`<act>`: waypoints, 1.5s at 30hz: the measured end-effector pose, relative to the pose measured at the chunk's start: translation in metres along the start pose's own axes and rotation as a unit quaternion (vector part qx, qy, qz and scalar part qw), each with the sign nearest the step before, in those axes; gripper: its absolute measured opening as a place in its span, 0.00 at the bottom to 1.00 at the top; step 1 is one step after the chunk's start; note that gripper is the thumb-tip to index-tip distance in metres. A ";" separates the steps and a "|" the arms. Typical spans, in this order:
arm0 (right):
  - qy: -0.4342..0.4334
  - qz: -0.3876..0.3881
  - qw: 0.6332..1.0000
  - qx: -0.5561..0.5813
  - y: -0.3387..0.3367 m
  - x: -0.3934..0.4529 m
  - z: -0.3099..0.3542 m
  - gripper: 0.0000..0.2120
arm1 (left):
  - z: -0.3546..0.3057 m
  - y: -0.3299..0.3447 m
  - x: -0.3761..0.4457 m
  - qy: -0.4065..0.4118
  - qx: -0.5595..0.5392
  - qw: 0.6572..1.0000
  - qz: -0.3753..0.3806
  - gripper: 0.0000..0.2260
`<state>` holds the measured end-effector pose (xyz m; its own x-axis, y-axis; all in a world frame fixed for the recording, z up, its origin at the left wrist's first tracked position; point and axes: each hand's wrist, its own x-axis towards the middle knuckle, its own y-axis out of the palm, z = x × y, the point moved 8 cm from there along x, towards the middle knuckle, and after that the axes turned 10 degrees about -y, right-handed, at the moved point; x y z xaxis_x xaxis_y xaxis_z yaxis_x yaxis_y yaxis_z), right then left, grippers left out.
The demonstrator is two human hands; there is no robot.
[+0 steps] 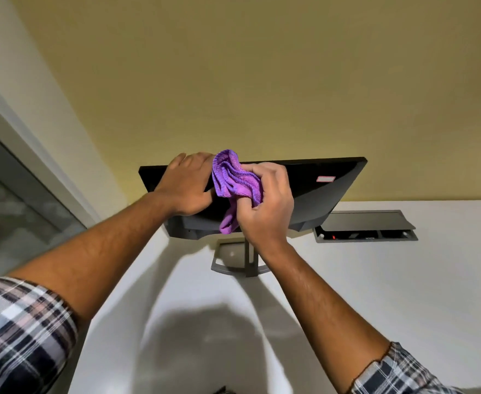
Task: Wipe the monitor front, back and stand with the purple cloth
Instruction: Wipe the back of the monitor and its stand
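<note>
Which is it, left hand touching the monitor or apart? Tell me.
Touching. The head view shows the left hand resting flat on the monitor, fingers over its top edge.

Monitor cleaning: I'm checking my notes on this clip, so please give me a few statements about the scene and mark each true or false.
1. The right hand holds the purple cloth bunched in its grip. True.
2. The left hand rests over the monitor's top edge. True.
3. The monitor lies flat on the white desk. False: it stands on its stand.
4. A white sticker sits near the monitor's left corner. False: it is toward the right.
5. The desk cable box right of the monitor has its lid closed. False: the lid is raised.
</note>
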<state>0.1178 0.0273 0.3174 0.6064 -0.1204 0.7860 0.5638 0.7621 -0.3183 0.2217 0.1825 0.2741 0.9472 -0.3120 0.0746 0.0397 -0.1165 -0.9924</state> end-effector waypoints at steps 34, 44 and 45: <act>0.374 0.122 0.860 0.325 -0.032 -0.112 -0.001 0.36 | -0.067 0.045 -0.196 -0.146 -0.554 0.818 -0.057 0.40; 0.454 0.153 0.810 0.339 -0.055 -0.169 -0.017 0.26 | -0.058 0.094 -0.242 -0.197 -0.700 0.676 0.120 0.13; 0.464 0.150 0.804 0.339 -0.057 -0.177 -0.016 0.25 | -0.067 0.100 -0.246 -0.195 -0.702 0.667 0.155 0.15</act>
<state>-0.0128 -0.0053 0.1874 0.9931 -0.0494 -0.1067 0.0692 0.9793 0.1903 -0.0290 0.1844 0.1627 0.8625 -0.2886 -0.4158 -0.2545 -0.9574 0.1367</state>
